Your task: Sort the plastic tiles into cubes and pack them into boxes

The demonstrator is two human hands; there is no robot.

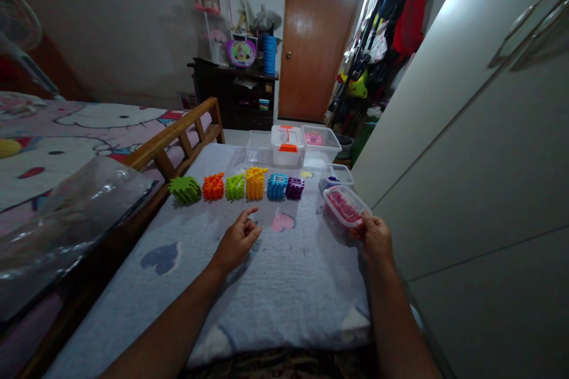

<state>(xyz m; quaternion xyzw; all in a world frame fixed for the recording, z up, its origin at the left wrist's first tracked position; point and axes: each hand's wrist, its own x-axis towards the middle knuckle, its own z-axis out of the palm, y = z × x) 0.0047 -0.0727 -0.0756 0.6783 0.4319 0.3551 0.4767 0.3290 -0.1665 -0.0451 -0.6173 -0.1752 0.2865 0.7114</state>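
My right hand grips the near right corner of a clear plastic container with pinkish-red contents, held tilted above the cloth. My left hand hovers over the cloth with nothing in it, its index finger stretched out and the thumb apart. Beyond it runs a row of coloured toy stacks with notched edges: dark green, orange, lime green, yellow, blue and purple. Just behind the held container stands another clear container with something dark purple inside.
At the far end of the cloth stand a lidded box with orange latches, an open clear box and a clear tray. A wooden bed rail borders the left; a pale cabinet closes off the right.
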